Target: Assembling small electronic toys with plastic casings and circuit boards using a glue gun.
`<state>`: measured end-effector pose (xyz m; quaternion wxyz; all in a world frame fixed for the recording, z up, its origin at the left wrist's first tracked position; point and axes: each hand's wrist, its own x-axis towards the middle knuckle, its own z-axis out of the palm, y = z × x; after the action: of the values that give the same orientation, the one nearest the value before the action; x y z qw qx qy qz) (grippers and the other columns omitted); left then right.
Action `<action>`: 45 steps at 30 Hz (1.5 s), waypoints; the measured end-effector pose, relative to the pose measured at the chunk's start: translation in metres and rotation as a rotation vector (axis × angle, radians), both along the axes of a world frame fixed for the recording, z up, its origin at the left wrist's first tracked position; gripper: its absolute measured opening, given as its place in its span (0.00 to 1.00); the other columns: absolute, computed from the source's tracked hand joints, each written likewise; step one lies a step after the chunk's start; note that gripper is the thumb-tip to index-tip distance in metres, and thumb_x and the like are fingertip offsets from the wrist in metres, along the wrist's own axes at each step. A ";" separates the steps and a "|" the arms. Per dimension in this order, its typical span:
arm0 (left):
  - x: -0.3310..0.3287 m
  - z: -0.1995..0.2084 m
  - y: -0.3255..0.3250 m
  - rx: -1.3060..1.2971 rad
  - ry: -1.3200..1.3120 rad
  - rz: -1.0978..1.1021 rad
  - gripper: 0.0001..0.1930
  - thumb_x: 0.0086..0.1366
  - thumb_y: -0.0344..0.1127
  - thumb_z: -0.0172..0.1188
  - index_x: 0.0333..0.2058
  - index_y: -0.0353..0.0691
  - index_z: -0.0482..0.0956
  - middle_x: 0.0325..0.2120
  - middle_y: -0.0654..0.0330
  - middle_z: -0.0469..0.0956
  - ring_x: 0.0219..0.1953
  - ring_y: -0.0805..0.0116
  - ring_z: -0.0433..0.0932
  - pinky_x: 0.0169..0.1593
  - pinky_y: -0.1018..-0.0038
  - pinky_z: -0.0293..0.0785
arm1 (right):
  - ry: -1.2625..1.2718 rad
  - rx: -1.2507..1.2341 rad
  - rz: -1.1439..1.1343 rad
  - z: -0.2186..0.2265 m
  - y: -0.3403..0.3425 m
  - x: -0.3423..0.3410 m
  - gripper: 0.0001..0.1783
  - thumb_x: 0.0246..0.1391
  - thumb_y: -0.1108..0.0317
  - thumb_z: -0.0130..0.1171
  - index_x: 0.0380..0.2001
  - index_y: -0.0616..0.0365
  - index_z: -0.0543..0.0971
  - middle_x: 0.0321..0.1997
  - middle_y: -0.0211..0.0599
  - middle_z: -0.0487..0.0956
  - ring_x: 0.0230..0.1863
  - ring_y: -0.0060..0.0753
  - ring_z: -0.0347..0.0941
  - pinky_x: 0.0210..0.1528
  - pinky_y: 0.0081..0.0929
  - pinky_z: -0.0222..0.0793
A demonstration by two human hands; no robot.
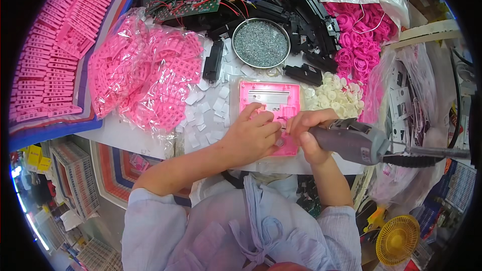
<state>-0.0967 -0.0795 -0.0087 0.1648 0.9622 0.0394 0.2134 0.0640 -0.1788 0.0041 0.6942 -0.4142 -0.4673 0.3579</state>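
Note:
A pink plastic casing (293, 95) lies in front of me with its inside up, showing a long metal strip near its far side. My left hand (253, 135) rests over the casing's left part, fingers curled; anything pinched in them is hidden. Wrapped in my right hand (314, 130) is a grey electric screwdriver (346, 141), lying nearly level with its tip end over the casing, close to my left fingertips. Its cable end runs off to the right. Beyond the casing stands a round metal dish (261, 43) full of small screws.
Bagged pink parts (150, 75) lie left of small white pieces (201, 115). Black plastic parts (311, 25) and wired green circuit boards (188, 7) cover the back. Cream round parts (336, 95) and pink rings (356, 35) sit right. A blue-rimmed crate (85, 126) holds stacked pink casings.

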 end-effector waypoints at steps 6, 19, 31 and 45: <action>0.001 -0.004 -0.003 0.020 -0.021 -0.011 0.07 0.56 0.41 0.64 0.28 0.45 0.83 0.31 0.67 0.75 0.46 0.67 0.74 0.62 0.52 0.63 | -0.227 -0.010 0.033 -0.006 0.000 0.007 0.07 0.50 0.76 0.63 0.32 0.58 0.74 0.26 0.37 0.79 0.27 0.32 0.79 0.31 0.26 0.76; -0.037 -0.005 0.032 -0.485 -0.010 0.146 0.19 0.51 0.34 0.68 0.43 0.42 0.77 0.43 0.54 0.76 0.47 0.52 0.76 0.56 0.60 0.71 | 0.117 0.125 0.043 0.047 0.013 0.046 0.22 0.57 0.68 0.66 0.49 0.59 0.67 0.18 0.28 0.69 0.19 0.23 0.65 0.25 0.25 0.63; -0.097 0.001 0.126 0.217 0.217 0.749 0.26 0.52 0.40 0.70 0.48 0.33 0.76 0.54 0.42 0.71 0.55 0.43 0.70 0.57 0.52 0.68 | 0.049 -0.042 -0.079 0.034 0.013 0.054 0.21 0.55 0.64 0.67 0.45 0.59 0.69 0.20 0.29 0.71 0.18 0.22 0.66 0.30 0.28 0.70; -0.081 0.037 0.090 -0.302 -0.363 0.634 0.07 0.64 0.31 0.62 0.39 0.37 0.78 0.37 0.58 0.79 0.36 0.65 0.78 0.40 0.70 0.74 | -0.259 -0.020 -0.468 0.053 0.002 0.054 0.34 0.52 0.69 0.66 0.59 0.62 0.64 0.46 0.45 0.74 0.39 0.33 0.73 0.45 0.36 0.72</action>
<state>-0.1781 0.0102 0.0284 0.2345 0.8139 0.3357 0.4122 0.1184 -0.1770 0.0575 0.6883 -0.5601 -0.4404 0.1364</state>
